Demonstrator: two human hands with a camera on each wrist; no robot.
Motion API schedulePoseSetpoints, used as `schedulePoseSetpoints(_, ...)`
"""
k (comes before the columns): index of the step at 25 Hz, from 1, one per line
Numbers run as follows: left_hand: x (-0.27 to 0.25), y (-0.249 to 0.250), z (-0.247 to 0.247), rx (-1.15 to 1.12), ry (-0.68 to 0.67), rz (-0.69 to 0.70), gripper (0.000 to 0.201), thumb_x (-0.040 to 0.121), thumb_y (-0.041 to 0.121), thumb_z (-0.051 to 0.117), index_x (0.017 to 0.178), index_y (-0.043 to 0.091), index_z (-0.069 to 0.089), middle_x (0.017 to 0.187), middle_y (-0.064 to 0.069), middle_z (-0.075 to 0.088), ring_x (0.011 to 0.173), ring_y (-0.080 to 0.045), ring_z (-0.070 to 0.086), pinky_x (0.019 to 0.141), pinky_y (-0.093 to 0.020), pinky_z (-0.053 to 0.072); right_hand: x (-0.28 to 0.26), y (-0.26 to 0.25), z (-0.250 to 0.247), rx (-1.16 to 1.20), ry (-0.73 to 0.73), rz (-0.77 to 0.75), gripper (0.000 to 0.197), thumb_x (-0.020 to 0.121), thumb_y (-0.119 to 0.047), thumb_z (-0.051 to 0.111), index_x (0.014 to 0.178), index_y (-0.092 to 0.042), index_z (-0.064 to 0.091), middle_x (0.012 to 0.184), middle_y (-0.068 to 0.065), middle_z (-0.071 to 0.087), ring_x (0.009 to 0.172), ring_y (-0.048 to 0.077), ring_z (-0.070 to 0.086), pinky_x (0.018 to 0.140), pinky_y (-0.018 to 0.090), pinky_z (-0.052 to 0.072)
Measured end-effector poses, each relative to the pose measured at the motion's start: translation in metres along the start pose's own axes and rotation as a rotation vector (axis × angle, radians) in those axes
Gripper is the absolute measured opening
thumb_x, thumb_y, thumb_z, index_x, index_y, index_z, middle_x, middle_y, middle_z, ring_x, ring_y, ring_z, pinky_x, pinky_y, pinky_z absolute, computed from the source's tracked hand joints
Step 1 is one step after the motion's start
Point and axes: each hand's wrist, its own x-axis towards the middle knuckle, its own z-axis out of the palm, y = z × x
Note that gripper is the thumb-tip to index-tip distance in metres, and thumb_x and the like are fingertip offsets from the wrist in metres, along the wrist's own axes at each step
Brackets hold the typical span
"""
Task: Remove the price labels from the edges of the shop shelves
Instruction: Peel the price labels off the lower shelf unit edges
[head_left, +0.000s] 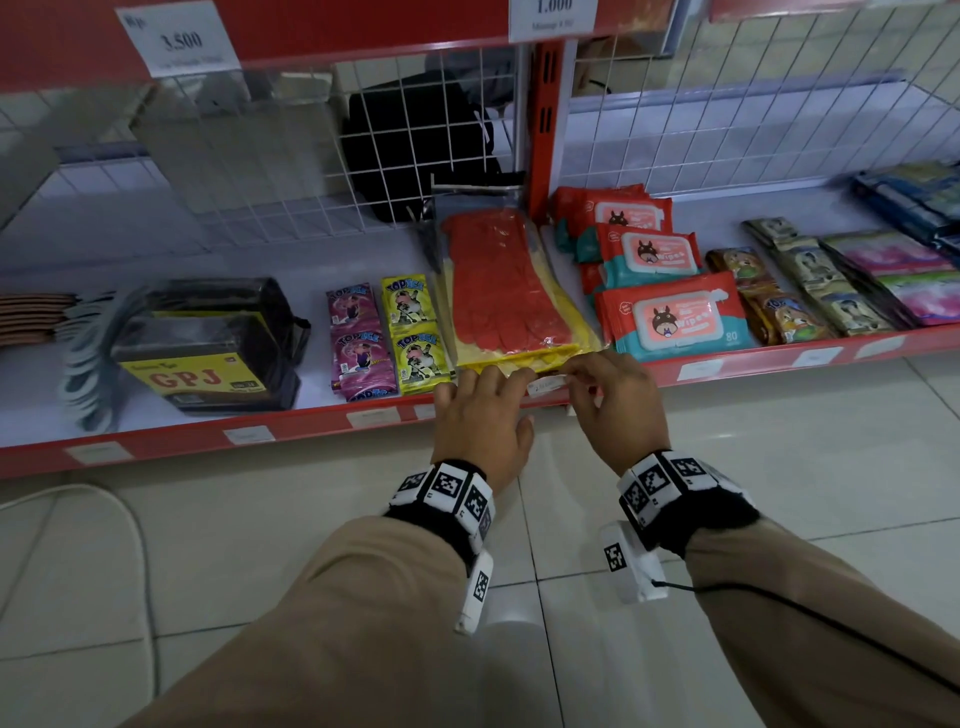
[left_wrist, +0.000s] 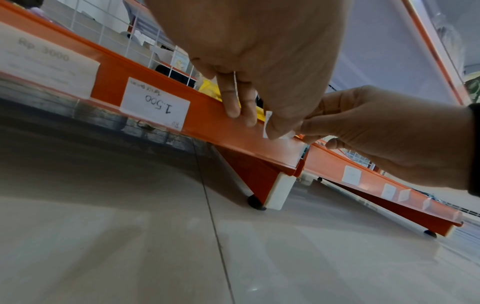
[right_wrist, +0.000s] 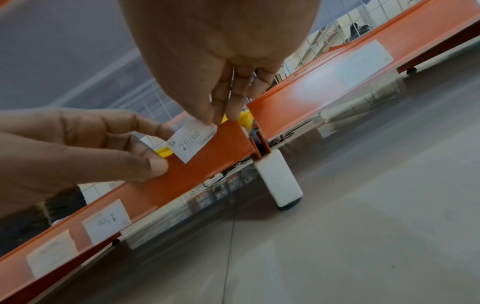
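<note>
Low on the red shelf edge (head_left: 467, 410), the right hand (head_left: 613, 395) pinched the label's (right_wrist: 193, 142) right end, its length running left toward the left hand (head_left: 480, 415), whose straight fingers pressed the edge.

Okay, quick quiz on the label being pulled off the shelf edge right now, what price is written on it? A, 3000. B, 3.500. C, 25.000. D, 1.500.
C: in the right wrist view the label pinched by the right hand reads 25 000; the 1.500 label sits further left on the shelf edge, untouched.
</note>
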Motion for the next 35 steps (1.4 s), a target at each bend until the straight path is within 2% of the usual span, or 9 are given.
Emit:
schedulePoseSetpoints(5, -0.0019, 0.0038, 0.0009, 0.053, 0.021, -0.002, 0.036, 0.085, 0.037, 0.053, 0.12, 0.027, 0.053, 0.108, -0.001, 0.051, 0.102, -0.025, 0.045, 0.082, -0.04, 0.029, -0.0019, 0.0026, -0.0005, -0.012, -0.006, -0.02, 0.013, 0.077, -0.001, 0.065, 0.087, -0.006, 0.07, 0.084, 0.012, 0.064, 0.077, 0.032, 0.059, 0.068, 0.041, 0.049)
schedulePoseSetpoints(10, -0.0014, 0.0084, 0.0006, 0.106, 0.032, -0.006, 0.033, 0.085, 0.037, 0.051, 0.116, 0.025, 0.054, 0.107, -0.002, 0.05, 0.102, -0.026, 0.043, 0.081, -0.04, 0.026, -0.0064, 0.0066, -0.0031, -0.099, -0.123, -0.075, 0.019, 0.073, -0.007, 0.068, 0.092, -0.006, 0.07, 0.09, 0.015, 0.062, 0.084, 0.035, 0.056, 0.073, 0.043, 0.049)
schedulePoseSetpoints(16, -0.0019, 0.0094, 0.0006, 0.154, 0.02, 0.014, 0.034, 0.084, 0.034, 0.051, 0.116, 0.023, 0.053, 0.108, -0.004, 0.049, 0.1, -0.027, 0.043, 0.08, -0.04, 0.027, -0.0049, 0.0088, -0.0034, -0.207, -0.202, -0.118, 0.009, 0.085, -0.008, 0.063, 0.091, -0.007, 0.069, 0.091, 0.016, 0.061, 0.085, 0.037, 0.056, 0.071, 0.046, 0.047)
schedulePoseSetpoints(23, -0.0008, 0.0097, 0.0008, 0.178, -0.027, 0.011, 0.028, 0.087, 0.03, 0.047, 0.112, 0.02, 0.055, 0.112, -0.005, 0.046, 0.104, -0.027, 0.04, 0.083, -0.041, 0.028, -0.0061, 0.0073, -0.0042, -0.267, -0.192, -0.136, 0.009, 0.082, -0.009, 0.067, 0.091, -0.009, 0.069, 0.09, 0.014, 0.06, 0.082, 0.035, 0.058, 0.066, 0.039, 0.046)
schedulePoseSetpoints(30, -0.0014, 0.0075, -0.0022, 0.159, -0.045, 0.024, 0.035, 0.084, 0.027, 0.051, 0.119, 0.023, 0.049, 0.111, -0.004, 0.047, 0.102, -0.027, 0.04, 0.083, -0.04, 0.027, -0.0072, 0.0045, -0.0048, -0.283, -0.18, -0.128, 0.015, 0.081, -0.01, 0.068, 0.096, -0.012, 0.069, 0.092, 0.013, 0.061, 0.084, 0.035, 0.059, 0.067, 0.041, 0.046)
schedulePoseSetpoints(35, -0.0019, 0.0073, -0.002, 0.172, -0.074, 0.018, 0.035, 0.085, 0.029, 0.049, 0.12, 0.023, 0.048, 0.116, -0.004, 0.045, 0.106, -0.027, 0.038, 0.084, -0.04, 0.027, -0.0076, 0.0025, -0.0046, -0.291, -0.176, -0.121, 0.015, 0.079, -0.009, 0.069, 0.094, -0.012, 0.07, 0.092, 0.012, 0.061, 0.083, 0.034, 0.059, 0.067, 0.036, 0.042)
